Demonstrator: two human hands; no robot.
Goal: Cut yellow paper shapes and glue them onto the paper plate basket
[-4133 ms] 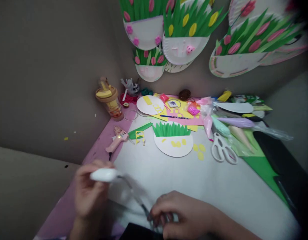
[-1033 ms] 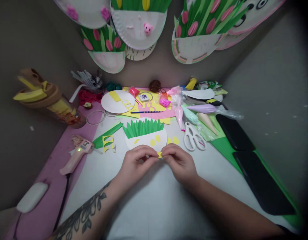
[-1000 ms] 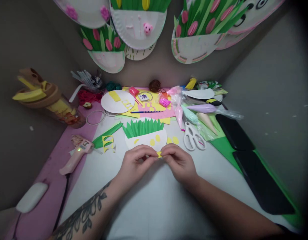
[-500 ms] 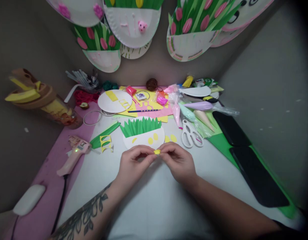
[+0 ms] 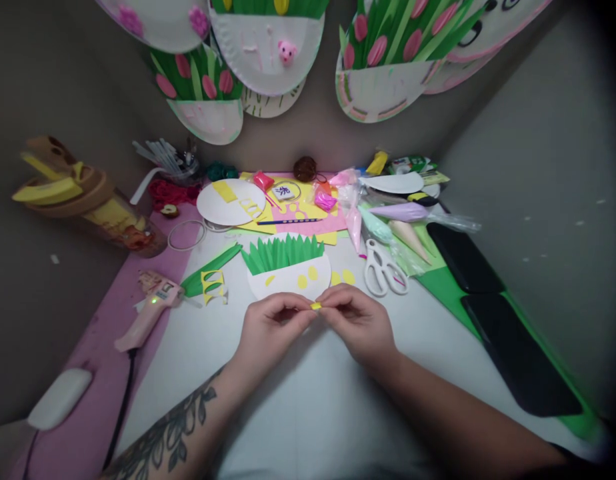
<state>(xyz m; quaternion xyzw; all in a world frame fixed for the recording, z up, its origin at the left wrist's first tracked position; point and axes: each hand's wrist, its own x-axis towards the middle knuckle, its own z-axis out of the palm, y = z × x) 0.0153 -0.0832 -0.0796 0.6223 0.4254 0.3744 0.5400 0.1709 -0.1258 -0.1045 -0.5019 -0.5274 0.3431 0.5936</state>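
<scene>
- Head view: the left hand (image 5: 271, 328) and right hand (image 5: 357, 321) meet over a white table (image 5: 308, 400), fingertips pinched together on a small yellow paper piece (image 5: 315, 306) held between them.
- Just beyond the hands lies a half paper plate (image 5: 291, 280) with green paper grass (image 5: 282, 252) along its top edge and yellow ovals stuck on it.
- White scissors (image 5: 384, 269) lie to the right of the plate.
- A pink glue gun (image 5: 149, 310) lies well to the left, on a pink sheet.

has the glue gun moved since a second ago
No. The pink glue gun lies in the same spot beside the green paper strip; only the camera shifted slightly.
</scene>
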